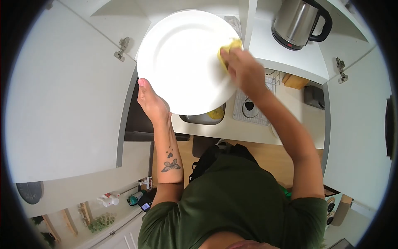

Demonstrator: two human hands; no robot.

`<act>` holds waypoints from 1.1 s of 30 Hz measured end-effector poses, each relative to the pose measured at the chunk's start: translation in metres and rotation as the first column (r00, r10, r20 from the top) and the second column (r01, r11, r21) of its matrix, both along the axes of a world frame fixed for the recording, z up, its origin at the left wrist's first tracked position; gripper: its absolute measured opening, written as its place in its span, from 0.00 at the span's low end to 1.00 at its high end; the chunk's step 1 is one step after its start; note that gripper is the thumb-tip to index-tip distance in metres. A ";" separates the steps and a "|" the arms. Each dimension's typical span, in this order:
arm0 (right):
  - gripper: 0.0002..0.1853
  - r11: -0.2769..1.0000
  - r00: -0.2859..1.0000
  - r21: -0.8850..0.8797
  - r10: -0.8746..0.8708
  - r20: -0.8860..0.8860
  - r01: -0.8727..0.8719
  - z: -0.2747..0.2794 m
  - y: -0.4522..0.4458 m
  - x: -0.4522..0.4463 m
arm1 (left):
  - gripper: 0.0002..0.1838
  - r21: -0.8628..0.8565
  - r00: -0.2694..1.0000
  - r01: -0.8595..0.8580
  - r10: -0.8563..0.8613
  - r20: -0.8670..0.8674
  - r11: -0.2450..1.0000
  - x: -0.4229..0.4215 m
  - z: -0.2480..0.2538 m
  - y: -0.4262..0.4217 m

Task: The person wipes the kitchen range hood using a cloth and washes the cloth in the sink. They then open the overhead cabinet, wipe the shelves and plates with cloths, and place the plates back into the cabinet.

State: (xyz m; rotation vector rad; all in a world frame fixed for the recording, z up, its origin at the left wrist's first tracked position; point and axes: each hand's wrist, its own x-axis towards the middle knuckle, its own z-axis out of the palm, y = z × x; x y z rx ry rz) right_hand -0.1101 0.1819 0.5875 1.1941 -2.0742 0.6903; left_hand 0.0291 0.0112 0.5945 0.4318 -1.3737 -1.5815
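A large white plate [186, 62] is raised in front of the open cupboard. My left hand [152, 101] grips its lower left edge, thumb on the face and the other fingers hidden behind. At the plate's right side my right hand [245, 68] presses a yellow cloth or sponge [224, 53] against the surface; this hand is slightly blurred. Below the plate, part of a sink [202, 119] shows, with something yellow [216, 113] in it.
A steel kettle [295, 25] stands on the cupboard shelf [265, 45] at the upper right. Open doors flank me, left [70, 91] and right [360, 124]. Below are a dish rack [259, 110], wooden boards [295, 81] and a grey appliance [314, 97] on the counter.
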 end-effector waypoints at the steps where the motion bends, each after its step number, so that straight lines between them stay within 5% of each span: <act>1: 0.19 1.000 0.999 -0.027 0.016 0.050 -0.014 -0.012 -0.001 0.011 | 0.34 -0.018 1.000 -0.015 0.015 -0.013 1.000 0.001 0.000 -0.001; 4: 0.20 0.991 0.990 -0.083 0.110 0.085 -0.103 -0.048 -0.010 0.045 | 0.33 0.039 0.997 -0.052 0.054 -0.055 0.998 -0.002 -0.002 -0.003; 6: 0.18 0.987 0.938 0.019 0.145 0.314 -0.159 -0.047 -0.019 0.080 | 0.33 0.020 0.996 -0.063 0.064 -0.056 0.998 -0.005 -0.006 -0.003; 9: 0.14 0.941 0.847 -0.192 0.336 0.411 -0.280 -0.045 -0.029 0.109 | 0.33 0.028 0.992 -0.113 0.115 -0.055 0.993 -0.013 -0.004 0.002; 11: 0.09 0.740 0.493 -0.240 0.618 0.612 -0.628 -0.055 -0.028 0.125 | 0.33 0.053 0.986 -0.153 0.156 -0.053 0.987 -0.015 -0.002 0.002; 12: 0.09 0.743 0.497 -0.241 0.616 0.611 -0.624 -0.063 -0.024 0.126 | 0.34 0.064 0.990 -0.119 0.123 -0.068 0.991 -0.013 0.000 -0.002; 14: 0.08 0.677 0.276 -0.384 0.655 0.704 -0.628 -0.078 -0.007 0.117 | 0.34 0.082 0.991 -0.089 0.096 -0.096 0.993 -0.013 0.002 -0.004; 16: 0.09 0.780 0.233 -0.344 0.518 0.823 -0.523 -0.096 0.012 0.097 | 0.35 0.064 0.992 -0.110 0.113 -0.051 0.992 -0.008 0.003 -0.004; 19: 0.10 0.883 -0.022 -0.371 0.381 0.924 -0.288 -0.111 0.049 0.079 | 0.35 0.108 0.995 -0.081 0.087 -0.052 0.991 -0.004 -0.023 -0.011; 22: 0.16 0.867 -0.175 -0.466 0.438 0.882 -0.175 -0.100 0.081 0.079 | 0.32 0.201 0.995 0.087 -0.096 0.033 0.976 0.008 -0.057 0.019; 24: 0.19 0.891 -0.111 -0.453 0.447 0.887 -0.028 -0.090 0.092 0.089 | 0.31 0.325 0.985 0.041 -0.093 0.148 0.945 0.011 -0.087 0.053; 26: 0.23 0.891 -0.048 -0.437 0.445 0.894 0.125 -0.093 0.106 0.095 | 0.30 0.367 0.963 0.233 -0.267 0.043 0.901 0.008 -0.105 0.070; 30: 0.25 0.911 -0.034 -0.271 0.296 0.955 0.312 -0.115 0.159 0.092 | 0.24 0.275 0.884 0.367 -0.425 0.194 0.889 -0.038 -0.095 -0.007; 31: 0.24 0.918 -0.003 -0.186 0.200 0.980 0.352 -0.118 0.171 0.091 | 0.21 -0.177 0.939 0.129 -0.062 0.339 0.976 -0.065 -0.079 -0.030; 32: 0.24 0.919 0.001 -0.187 0.198 0.980 0.348 -0.119 0.182 0.092 | 0.22 -0.541 0.851 0.006 0.280 0.444 0.841 -0.089 -0.080 -0.075; 33: 0.22 0.922 0.017 -0.146 0.150 0.989 0.358 -0.118 0.192 0.094 | 0.27 -0.709 0.806 -0.050 0.447 0.388 0.704 -0.110 -0.070 -0.108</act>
